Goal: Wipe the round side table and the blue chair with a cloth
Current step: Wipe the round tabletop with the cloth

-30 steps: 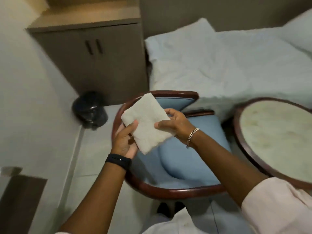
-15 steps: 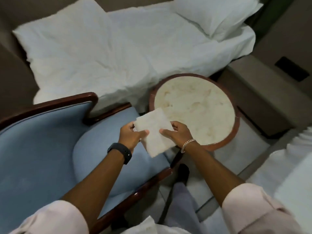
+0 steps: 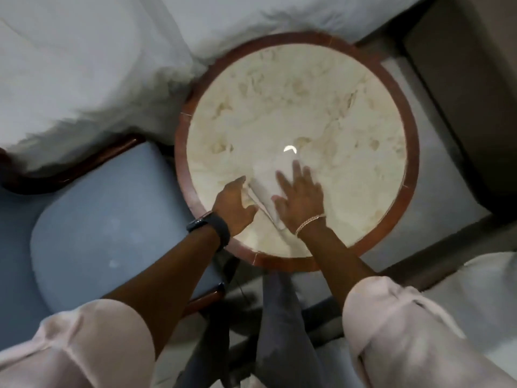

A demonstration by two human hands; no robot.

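- Right hand (image 3: 300, 196) is pressing flat, fingers spread, on the cloth (image 3: 265, 189), ready for wiping the round side table (image 3: 402, 88).
- Left hand (image 3: 233, 204), beside it, is pinching the cloth's edge, steadying it.

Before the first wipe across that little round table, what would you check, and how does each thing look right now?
1. Cloth down on the round table: ok.
2. Right hand flat on the cloth: ok.
3. Left hand holding the cloth's edge: ok.
4. Tabletop free of objects: ok.
5. Cloth damp or dry: cannot tell.
6. Blue chair wiped: cannot tell.
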